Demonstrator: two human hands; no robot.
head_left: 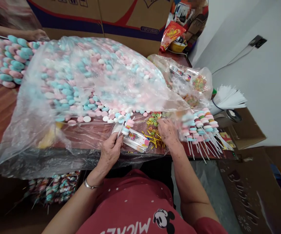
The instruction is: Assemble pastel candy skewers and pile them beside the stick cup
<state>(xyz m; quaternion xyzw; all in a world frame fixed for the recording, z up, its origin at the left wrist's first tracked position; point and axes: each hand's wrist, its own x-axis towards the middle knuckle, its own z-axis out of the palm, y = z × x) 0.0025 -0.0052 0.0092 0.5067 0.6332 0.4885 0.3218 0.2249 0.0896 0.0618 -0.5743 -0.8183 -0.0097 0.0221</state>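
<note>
Here, left hand: near the counter's front edge, fingers pinched narrow around a white stick.
Marshmallow stack: pink, white and blue with an orange-red layer, right by the upper part of that stick; whether threaded on it, I cannot tell.
Right hand: lowered at the right side of the gummy rings, fingers curled down; whether they grip anything, I cannot tell.
Gummy rings: green and orange, loosely heaped between the hands, a little in from the front edge.
Gold twist ties: scattered between the gummy rings and the front edge.
Printed packet: clear plastic, just right of the left fingers, along the front edge.
Loose marshmallows: spilling frontward from the large clear bag, which covers the counter's middle and overhangs its front edge at left.
Finished skewers: piled toward the counter's right front corner, stick ends pointing frontward.
Bundle of white sticks: fanned out at the right edge.
Left-hand skewers: stacked at the counter's left side, beside a co-worker's hand.
Cardboard box: standing along the back.
</note>
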